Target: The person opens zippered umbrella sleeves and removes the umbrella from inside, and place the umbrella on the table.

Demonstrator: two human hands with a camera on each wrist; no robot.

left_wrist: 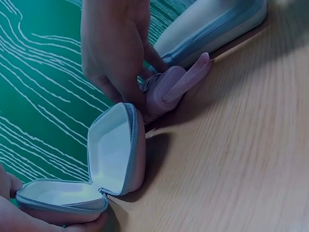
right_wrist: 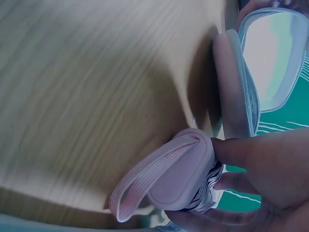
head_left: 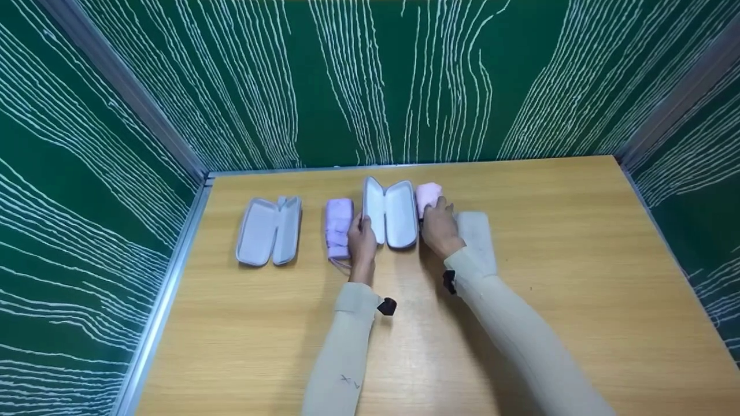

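Observation:
My left hand [head_left: 362, 242] pinches the left half of an unzipped, pale-lined case [head_left: 400, 215], which lies spread open on the table. Just right of that case, my right hand [head_left: 440, 230] grips a pink folded compact umbrella [head_left: 428, 194]. In the right wrist view, thumb and fingers are around the umbrella's body, and its pink wrist strap [right_wrist: 137, 188] loops out from the flat end. The left wrist view shows the umbrella [left_wrist: 166, 92] low over the wood; whether it touches the table is unclear. A purple folded umbrella [head_left: 339, 224] lies beside my left hand.
A second open case [head_left: 258, 231] lies at the left of the wooden table [head_left: 578, 277]. A closed pale case [head_left: 477, 231] sits right of my right hand, partly under the forearm. Green panels [head_left: 399, 86] with white wavy lines border the back and sides.

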